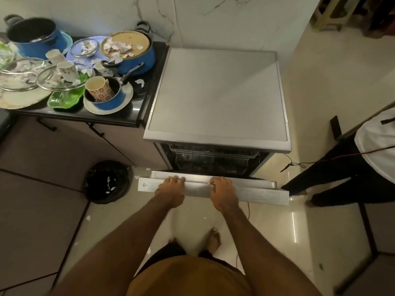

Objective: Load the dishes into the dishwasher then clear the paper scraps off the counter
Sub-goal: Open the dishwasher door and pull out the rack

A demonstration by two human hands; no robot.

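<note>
**Head view.** The dishwasher [215, 92], a steel-grey box with a flat matt top, stands at 12 o'clock from the person. Its door [256, 192] is part-open and tilts toward 6 o'clock, with its long axis running 9 to 3 o'clock. The left hand [171, 185] and right hand [223, 189] grip the door's upper edge side by side, fingers curled over the brushed-metal lip. Behind the gap a dark wire rack [211, 153] shows; its contents cannot be made out.

The load lies at 10 to 11 o'clock from the hands, on the glossy black tabletop [140, 99] just beside the dishwasher's left flank, so it is nearer the left hand.
- **Large pot:** a blue enamel pot [136, 60] with a tan disc across its mouth, strewn with torn white paper scraps [117, 48].
- **Saucepan and mug:** a small blue saucepan [111, 100] on a pale plate, with a flower-printed mug [99, 88] tilted inside it.
- **Other pieces:** a green leaf-shaped dish [64, 100], domed glass lids [59, 81] and a second blue pot [34, 39] at the rear.

On the floor at 9 o'clock of the left hand is a black-lined bin [108, 181] with white scraps inside.

The door probably has to drop further toward 6 o'clock, where the person's bare foot [214, 238] stands, before any loading can start.
</note>
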